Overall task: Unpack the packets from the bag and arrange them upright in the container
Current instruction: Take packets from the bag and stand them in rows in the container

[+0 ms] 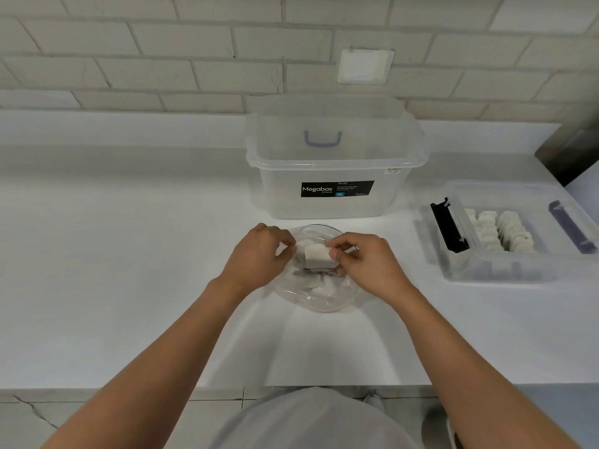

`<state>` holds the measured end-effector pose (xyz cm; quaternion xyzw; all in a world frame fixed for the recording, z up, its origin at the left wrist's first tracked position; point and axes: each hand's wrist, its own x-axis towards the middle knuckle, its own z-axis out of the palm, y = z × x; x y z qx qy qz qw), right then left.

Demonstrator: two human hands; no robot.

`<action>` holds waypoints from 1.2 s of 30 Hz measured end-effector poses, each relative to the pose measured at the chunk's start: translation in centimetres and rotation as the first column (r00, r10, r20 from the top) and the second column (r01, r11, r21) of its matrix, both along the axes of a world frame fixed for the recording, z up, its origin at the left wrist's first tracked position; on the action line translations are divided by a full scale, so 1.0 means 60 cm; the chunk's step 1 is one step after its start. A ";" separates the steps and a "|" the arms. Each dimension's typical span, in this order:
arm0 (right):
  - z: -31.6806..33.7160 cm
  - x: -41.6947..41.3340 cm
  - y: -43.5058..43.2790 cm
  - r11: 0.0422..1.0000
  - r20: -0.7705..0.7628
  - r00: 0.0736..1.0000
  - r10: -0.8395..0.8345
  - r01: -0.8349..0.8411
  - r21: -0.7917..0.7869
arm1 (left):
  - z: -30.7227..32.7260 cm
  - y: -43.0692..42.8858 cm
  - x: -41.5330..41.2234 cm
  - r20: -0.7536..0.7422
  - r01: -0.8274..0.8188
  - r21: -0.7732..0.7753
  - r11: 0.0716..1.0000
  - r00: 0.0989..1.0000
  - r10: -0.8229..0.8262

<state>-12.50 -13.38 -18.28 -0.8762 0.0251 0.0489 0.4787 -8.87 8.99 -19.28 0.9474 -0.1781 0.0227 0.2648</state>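
Head camera looks down on a white counter [129,254], where a clear plastic bag [324,298] lies in the middle with its mouth pulled wide. The left hand [259,254] comes in from 9 o'clock of the bag, fingers curled, thumb and forefinger pinching the plastic at the mouth. The right hand [369,264] comes in from 3 o'clock, and its thumb and forefinger clamp the right edge of a white packet [319,256], which is held up just over the bag's opening, between the two hands. More packets lie inside the bag, blurred by the plastic.

At 12 o'clock of the bag stands a big clear storage box [334,163] with a black label, close to the brick wall [162,59]. At 3 o'clock, well apart from the bag, sits a low clear container [492,273]. Rows of white packets [505,233] stand upright in its far half, with a black clip [449,226] on its left end.
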 end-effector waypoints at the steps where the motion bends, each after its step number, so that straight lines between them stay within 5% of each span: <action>1: 0.006 0.000 -0.004 0.996 -0.031 0.999 -0.017 0.020 0.083 | 0.007 0.002 0.001 -0.077 -0.010 -0.051 0.999 0.997 0.006; 8: 0.027 -0.003 -0.020 0.990 -0.079 0.997 0.000 0.011 0.141 | 0.038 0.005 0.006 -0.286 0.001 -0.092 0.996 0.958 -0.028; 14: 0.063 -0.012 -0.048 0.988 0.016 0.998 0.054 -0.051 -0.147 | 0.072 -0.020 0.007 -0.213 -0.005 -0.108 0.994 0.977 -0.018; 20: 0.111 -0.030 -0.102 0.967 0.191 0.979 0.070 -0.019 -0.253 | 0.136 -0.088 0.012 -0.089 -0.005 -0.165 0.986 0.996 -0.010; 24: 0.119 -0.025 -0.132 0.985 0.281 0.958 0.049 0.001 -0.174 | 0.167 -0.130 0.023 -0.049 -0.007 -0.171 0.985 0.999 -0.001; 30: 0.070 -0.004 -0.100 0.969 0.112 0.976 0.189 -0.167 -0.180 | 0.179 -0.140 0.033 -0.085 -0.099 -0.115 0.988 0.992 0.089; 36: 0.122 -0.027 -0.167 0.996 0.297 0.955 0.002 0.023 -0.083 | 0.213 -0.164 0.017 -0.108 -0.069 -0.230 0.971 0.993 0.045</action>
